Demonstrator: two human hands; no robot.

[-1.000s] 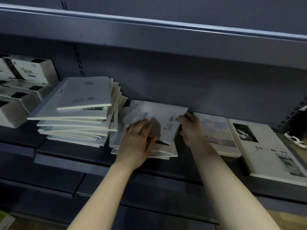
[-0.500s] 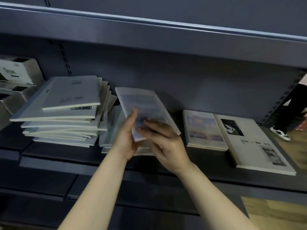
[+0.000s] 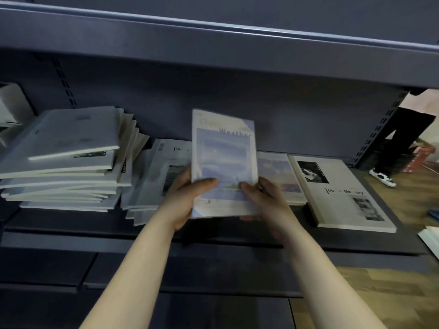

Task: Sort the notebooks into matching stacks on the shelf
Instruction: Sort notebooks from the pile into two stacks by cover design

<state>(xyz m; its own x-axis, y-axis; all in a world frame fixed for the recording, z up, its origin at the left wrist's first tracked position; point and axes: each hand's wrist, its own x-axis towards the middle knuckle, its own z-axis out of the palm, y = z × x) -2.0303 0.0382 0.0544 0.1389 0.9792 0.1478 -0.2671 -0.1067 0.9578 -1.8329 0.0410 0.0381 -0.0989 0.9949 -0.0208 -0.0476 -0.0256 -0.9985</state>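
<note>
A pale blue notebook (image 3: 224, 160) with "Weather" printed on its cover is held upright above the dark shelf (image 3: 213, 233). My left hand (image 3: 184, 198) grips its lower left edge and my right hand (image 3: 263, 198) grips its lower right edge. Behind my hands lies a low grey pile (image 3: 154, 176) whose top cover reads "Tim". Left of it stands a tall, untidy stack of grey notebooks (image 3: 69, 157). To the right lie a notebook with a coloured picture cover (image 3: 278, 172) and a large white "Time Memory" notebook (image 3: 342, 193).
An upper shelf (image 3: 213, 43) overhangs the working space. White boxes (image 3: 9, 108) sit at the far left. A person's dark trouser legs and a white shoe (image 3: 382, 178) stand on the wooden floor at the right, near a red box (image 3: 420, 157).
The blue notebook came off the low middle pile, was turned face up and raised upright. Both hands moved to its lower edges. The view shifted right.
</note>
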